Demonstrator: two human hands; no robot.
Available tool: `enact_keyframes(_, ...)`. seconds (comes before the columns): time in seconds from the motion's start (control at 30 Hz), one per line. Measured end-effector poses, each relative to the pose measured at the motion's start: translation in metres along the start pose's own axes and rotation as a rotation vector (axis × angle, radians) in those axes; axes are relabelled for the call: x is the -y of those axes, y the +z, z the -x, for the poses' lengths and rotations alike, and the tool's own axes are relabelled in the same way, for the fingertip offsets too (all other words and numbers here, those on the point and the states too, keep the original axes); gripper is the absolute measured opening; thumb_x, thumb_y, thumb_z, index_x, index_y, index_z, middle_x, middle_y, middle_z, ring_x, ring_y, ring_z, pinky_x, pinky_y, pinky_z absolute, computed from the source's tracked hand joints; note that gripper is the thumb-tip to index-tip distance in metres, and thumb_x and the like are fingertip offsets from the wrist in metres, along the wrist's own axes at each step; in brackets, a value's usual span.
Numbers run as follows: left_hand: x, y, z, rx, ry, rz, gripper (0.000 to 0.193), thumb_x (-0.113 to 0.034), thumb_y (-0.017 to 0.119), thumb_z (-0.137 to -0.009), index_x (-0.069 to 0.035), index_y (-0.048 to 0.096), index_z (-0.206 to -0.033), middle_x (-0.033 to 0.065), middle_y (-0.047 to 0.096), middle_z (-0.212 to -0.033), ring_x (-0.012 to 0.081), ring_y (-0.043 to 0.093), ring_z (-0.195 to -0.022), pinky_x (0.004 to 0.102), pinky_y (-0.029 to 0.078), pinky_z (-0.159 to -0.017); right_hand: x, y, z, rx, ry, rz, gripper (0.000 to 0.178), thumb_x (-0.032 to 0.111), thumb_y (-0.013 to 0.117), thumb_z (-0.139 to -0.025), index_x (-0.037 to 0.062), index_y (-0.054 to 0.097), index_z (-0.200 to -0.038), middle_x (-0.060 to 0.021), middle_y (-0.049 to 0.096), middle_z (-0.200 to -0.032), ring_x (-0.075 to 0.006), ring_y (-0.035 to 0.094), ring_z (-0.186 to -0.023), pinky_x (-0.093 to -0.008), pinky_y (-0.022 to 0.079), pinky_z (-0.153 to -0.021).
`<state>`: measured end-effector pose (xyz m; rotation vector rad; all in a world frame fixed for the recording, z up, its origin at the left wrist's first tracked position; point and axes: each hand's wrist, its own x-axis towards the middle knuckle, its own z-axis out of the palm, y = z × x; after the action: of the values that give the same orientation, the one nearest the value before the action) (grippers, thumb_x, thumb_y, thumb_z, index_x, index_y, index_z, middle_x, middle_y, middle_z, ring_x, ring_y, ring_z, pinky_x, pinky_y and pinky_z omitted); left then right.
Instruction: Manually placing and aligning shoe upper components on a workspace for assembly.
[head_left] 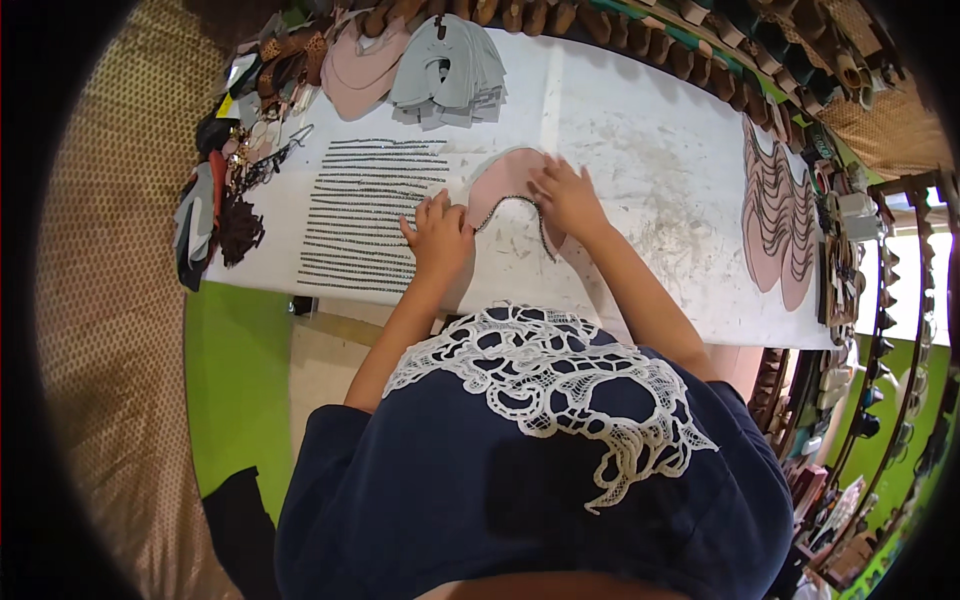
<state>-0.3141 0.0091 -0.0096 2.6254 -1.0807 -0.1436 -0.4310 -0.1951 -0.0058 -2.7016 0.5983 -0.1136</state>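
Observation:
A curved pink shoe-upper piece (507,172) lies arched on the white table in front of me. Along its inner edge runs a dark beaded trim strip (516,198), whose end trails past the piece on the right. My left hand (438,238) rests at the left end of the piece, fingers spread, thumb side touching it. On the right arm of the piece lies my right hand (570,200), fingers stretched out and pressing on it; the hand covers part of the edge. Left of my left hand, several dark beaded strips (355,215) are laid out in parallel rows.
Grey cut pieces (448,75) and pink cut pieces (362,65) are stacked at the back left. Trimmed pink pieces (780,220) overlap at the right end. Straps and scraps (240,225) clutter the left edge. Shoe forms (660,45) line the far edge; racks (890,330) stand right.

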Motion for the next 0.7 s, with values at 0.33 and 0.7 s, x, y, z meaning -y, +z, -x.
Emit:
enact_keyframes(0.33,0.006,-0.014,-0.014,0.035,0.026,0.118,0.029,-0.034,0.067,-0.077,-0.016,0.068,-0.100,0.0080,0.045,-0.136,0.0312,0.031,-0.131,0.0666,0.010,-0.103,0.051,-0.016,-0.071,0.128,-0.613,0.274,0.012,0.021,0.066,-0.078,0.0179,0.065,-0.089,0.0007,0.057,-0.123,-0.0214,0.035,-0.135,-0.0555,0.020,-0.111)
enact_keyframes(0.7,-0.026,-0.024,-0.014,0.283,0.075,0.123,0.090,-0.074,0.064,-0.061,-0.008,0.059,-0.122,0.0191,0.029,-0.147,0.0406,0.020,-0.135,0.0667,0.008,-0.104,0.052,-0.099,-0.047,-0.007,-0.293,0.040,0.006,0.016,0.066,-0.080,0.0145,0.061,-0.083,-0.0001,0.065,-0.088,-0.0208,0.057,-0.112,-0.0624,0.017,-0.107)
